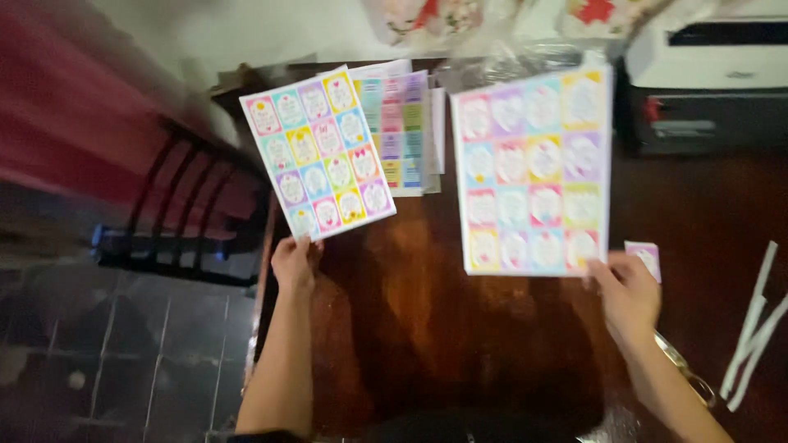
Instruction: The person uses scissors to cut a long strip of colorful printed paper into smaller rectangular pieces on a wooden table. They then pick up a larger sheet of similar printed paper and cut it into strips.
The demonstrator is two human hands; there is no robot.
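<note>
My left hand (293, 262) pinches the lower corner of a printed sheet (318, 152) covered with a grid of small pastel squares, held tilted above the dark wooden table (427, 320). On the other side, my right hand (628, 291) grips the bottom right corner of a second, similar pastel grid sheet (533, 172), lifted flat and facing me. Both sheets hang above the table's far half. A small cut-out square card (644, 256) lies just right of my right hand.
A stack of more printed sheets (402, 131) lies on the table behind the left sheet. A white and dark printer (706, 82) stands at the back right. White paper strips (755, 328) and scissors (685, 369) lie at the right. A dark chair (180, 221) stands left of the table.
</note>
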